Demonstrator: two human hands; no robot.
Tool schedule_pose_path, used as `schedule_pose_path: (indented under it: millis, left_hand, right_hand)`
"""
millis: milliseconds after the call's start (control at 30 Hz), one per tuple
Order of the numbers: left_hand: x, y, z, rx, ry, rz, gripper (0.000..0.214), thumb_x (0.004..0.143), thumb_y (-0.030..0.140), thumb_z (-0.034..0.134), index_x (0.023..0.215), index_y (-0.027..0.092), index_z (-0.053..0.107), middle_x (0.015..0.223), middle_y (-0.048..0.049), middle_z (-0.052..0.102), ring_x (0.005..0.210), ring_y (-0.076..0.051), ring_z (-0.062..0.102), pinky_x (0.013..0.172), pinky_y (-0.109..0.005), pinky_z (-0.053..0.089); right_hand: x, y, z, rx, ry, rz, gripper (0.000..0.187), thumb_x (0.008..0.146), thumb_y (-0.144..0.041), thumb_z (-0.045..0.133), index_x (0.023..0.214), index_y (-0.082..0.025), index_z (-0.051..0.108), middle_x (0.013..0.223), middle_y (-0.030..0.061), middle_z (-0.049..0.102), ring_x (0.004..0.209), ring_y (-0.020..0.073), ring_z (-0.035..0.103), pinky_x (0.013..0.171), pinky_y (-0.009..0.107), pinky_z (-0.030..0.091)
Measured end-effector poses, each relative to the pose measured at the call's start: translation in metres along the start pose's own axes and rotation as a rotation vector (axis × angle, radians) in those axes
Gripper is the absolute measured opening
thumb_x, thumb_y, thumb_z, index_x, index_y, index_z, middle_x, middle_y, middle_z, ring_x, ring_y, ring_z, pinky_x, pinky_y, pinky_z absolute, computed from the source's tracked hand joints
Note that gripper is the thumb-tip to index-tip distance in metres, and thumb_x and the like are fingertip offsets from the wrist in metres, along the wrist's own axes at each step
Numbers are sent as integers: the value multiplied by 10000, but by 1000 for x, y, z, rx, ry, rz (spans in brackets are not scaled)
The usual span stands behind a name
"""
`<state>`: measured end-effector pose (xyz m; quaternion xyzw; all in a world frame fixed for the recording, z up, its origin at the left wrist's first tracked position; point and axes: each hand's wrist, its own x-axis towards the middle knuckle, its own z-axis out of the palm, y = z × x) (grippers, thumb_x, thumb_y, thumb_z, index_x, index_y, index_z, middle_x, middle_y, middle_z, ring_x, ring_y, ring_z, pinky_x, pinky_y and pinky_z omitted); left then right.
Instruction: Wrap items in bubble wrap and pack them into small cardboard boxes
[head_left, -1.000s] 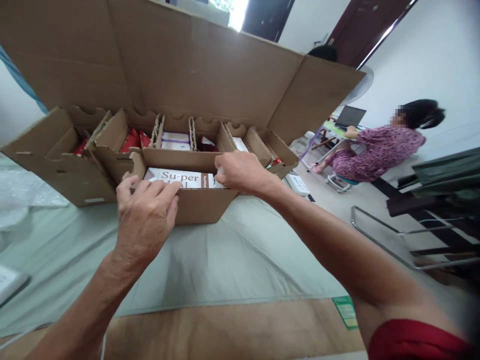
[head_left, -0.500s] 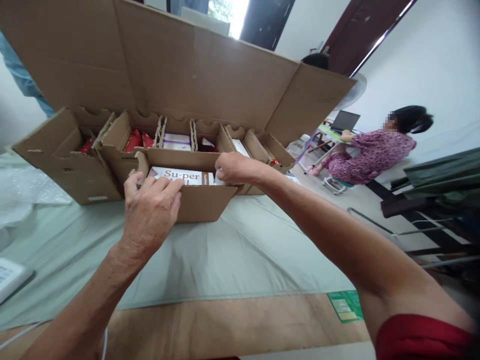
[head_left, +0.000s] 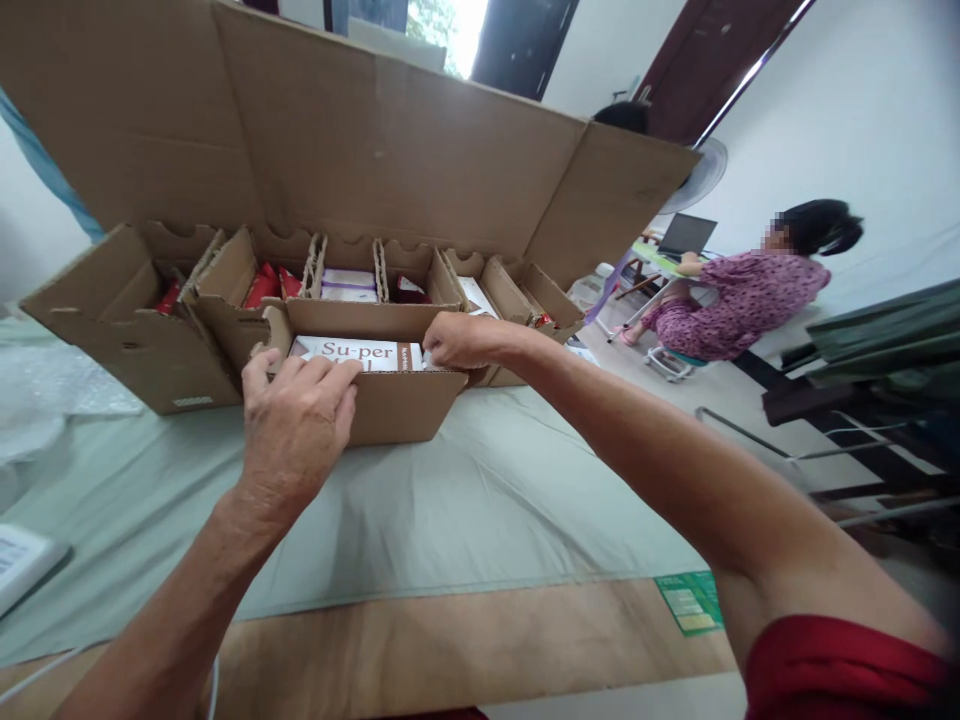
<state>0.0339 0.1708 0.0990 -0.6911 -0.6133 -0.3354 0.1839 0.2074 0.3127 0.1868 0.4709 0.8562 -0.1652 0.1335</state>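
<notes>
A small open cardboard box (head_left: 405, 408) stands in front of me on the cloth. In it lies a white carton (head_left: 352, 350) printed "Su-per", with a brown band near its right end. My left hand (head_left: 300, 405) is hooked over the box's front wall at the left, fingers curled inside and touching the carton. At the box's right end, my right hand (head_left: 457, 340) is closed in a fist just beside the carton. A bit of something white shows under its fingers; what it is stays hidden.
Behind stands a row of cardboard bins (head_left: 210, 290) holding red packets (head_left: 262, 286) and white-purple boxes (head_left: 349, 285). A tall cardboard panel (head_left: 390, 150) rises behind them. Bubble wrap (head_left: 67, 375) and a white device (head_left: 26, 565) are at left. A person (head_left: 750, 280) sits at a laptop, right.
The view has shifted slightly. Both hands keep their places at the box, and the white bit under my right hand shows less than before.
</notes>
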Motion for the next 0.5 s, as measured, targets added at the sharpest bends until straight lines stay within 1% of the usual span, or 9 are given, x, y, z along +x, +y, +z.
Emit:
schedule_pose_path:
  millis: [100,167,233,300,333,367,400,500]
  left_hand:
    - [0,-1,0,-18,-12,-1,277,954,219,499,1068,257,749,887,-88,743,890,-300,628,1061,-583,370]
    - [1,-1,1,-32,-18,-12,275,956,218,498,1054,254,752,886,-91,742,887,-304,629,1063,-591,368]
    - [1,-1,2,-22,-17,-13,274,956,218,498,1057,253,751,887,-89,739,892,-302,636,1065,-589,370]
    - [2,-2,1,13,-17,-8,274,962,230,498,1074,244,748,887,-86,736,903,-297,649,1067,-576,378]
    - [3,-2,0,36,-31,-3,282,971,239,490,1092,235,744,894,-84,736,915,-292,656,1071,-567,383]
    - [3,-2,-1,62,-58,8,300,988,247,469,1119,224,738,908,-81,736,931,-288,663,1076,-558,388]
    - [4,-2,-3,86,-82,20,323,1004,251,442,1145,212,730,925,-82,737,945,-287,667,1079,-554,392]
    - [5,-1,-12,162,-182,74,432,1056,248,308,1240,161,689,1009,-92,737,998,-290,669,1084,-555,403]
  right_hand:
    - [-7,-1,1,54,-52,40,181,833,-45,579,759,-150,707,614,15,670,552,130,613,503,226,411]
    - [-9,-2,1,103,-91,67,183,860,-61,573,850,-160,726,654,17,694,527,127,614,505,231,420]
    - [-10,-4,-1,89,-92,60,188,878,-83,580,926,-171,739,713,29,728,552,131,636,532,235,430]
    - [-12,-4,-4,-22,-22,11,175,885,-122,600,958,-177,750,781,50,760,636,154,672,576,247,432]
    - [-14,-4,-5,-100,52,-21,169,885,-146,612,967,-177,756,824,64,776,699,175,690,599,258,427]
    - [-16,-3,-7,-174,137,-50,171,886,-166,618,981,-175,760,872,80,788,774,201,702,620,271,416]
    - [-20,-2,-8,-220,194,-67,176,883,-172,620,986,-172,763,899,89,793,823,217,705,632,280,406]
    - [-36,1,-13,-288,335,-86,196,863,-143,608,979,-157,766,926,112,796,928,255,694,648,308,367]
